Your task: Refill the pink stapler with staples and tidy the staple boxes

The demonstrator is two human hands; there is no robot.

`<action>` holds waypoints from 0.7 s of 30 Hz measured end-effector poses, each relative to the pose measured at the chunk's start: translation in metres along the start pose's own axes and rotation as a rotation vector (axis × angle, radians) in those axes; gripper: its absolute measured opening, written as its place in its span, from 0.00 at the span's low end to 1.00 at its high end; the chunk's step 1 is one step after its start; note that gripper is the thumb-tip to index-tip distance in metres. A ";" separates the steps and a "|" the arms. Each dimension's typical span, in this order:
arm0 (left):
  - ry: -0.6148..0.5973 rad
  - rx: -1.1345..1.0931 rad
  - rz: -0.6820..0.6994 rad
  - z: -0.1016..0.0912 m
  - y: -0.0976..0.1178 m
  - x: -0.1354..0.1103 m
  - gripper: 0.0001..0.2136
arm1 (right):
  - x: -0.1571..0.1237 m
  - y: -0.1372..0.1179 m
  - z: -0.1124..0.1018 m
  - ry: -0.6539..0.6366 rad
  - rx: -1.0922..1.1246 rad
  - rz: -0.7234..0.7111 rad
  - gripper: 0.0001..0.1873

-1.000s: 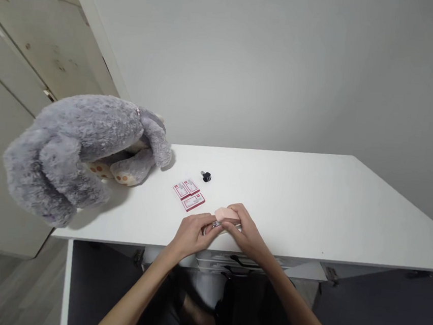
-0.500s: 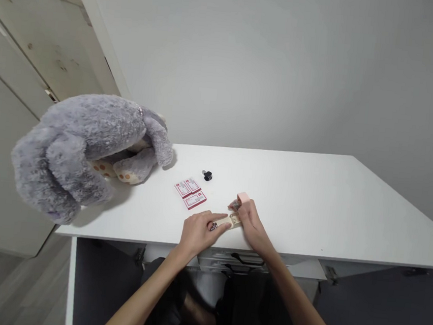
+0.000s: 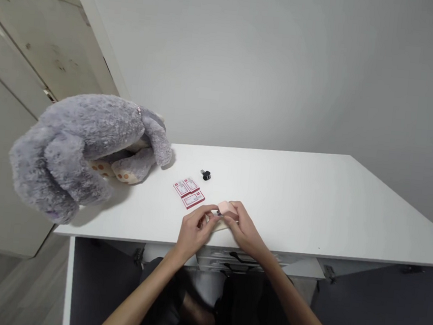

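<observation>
My right hand point(image 3: 247, 233) is closed around a small pink block-shaped thing point(image 3: 226, 208) near the front edge of the table. My left hand point(image 3: 193, 230) meets it from the left, fingers pinched at a small dark piece point(image 3: 219, 213) by the pink thing's left side. What that piece is, I cannot make out. Below the fingers lies a cream, narrow, flat part point(image 3: 220, 226), mostly covered by both hands. Whether the pink and cream parts are joined is hidden.
Three flat red-and-white boxes point(image 3: 193, 199) lie together left of my hands on the white table point(image 3: 293, 200). Behind them is a small black object point(image 3: 206, 175) with a pale tab. A large grey plush toy point(image 3: 90, 125) slumps over the table's left end.
The pink thing has moved left and tipped over, now showing its broad face. My right hand has come close to my left. The cream part is more covered.
</observation>
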State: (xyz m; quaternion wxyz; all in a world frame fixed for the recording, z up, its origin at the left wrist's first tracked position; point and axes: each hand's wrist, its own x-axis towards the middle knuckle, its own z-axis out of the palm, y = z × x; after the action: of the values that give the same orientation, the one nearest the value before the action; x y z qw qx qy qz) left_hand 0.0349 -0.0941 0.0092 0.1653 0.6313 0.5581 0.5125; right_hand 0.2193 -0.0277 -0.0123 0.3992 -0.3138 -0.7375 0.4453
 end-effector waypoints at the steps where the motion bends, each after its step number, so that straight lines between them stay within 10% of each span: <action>1: 0.011 -0.006 0.023 0.000 0.000 0.000 0.13 | 0.000 0.000 0.000 -0.005 -0.007 -0.003 0.15; 21: -0.181 0.198 -0.021 0.002 0.001 -0.005 0.14 | 0.002 0.002 -0.005 0.115 0.210 0.095 0.27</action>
State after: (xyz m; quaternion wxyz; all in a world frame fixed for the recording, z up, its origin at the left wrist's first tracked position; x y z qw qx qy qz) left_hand 0.0379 -0.0983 0.0073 0.1571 0.6822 0.5955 0.3941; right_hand 0.2228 -0.0230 -0.0114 0.4499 -0.3297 -0.6471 0.5197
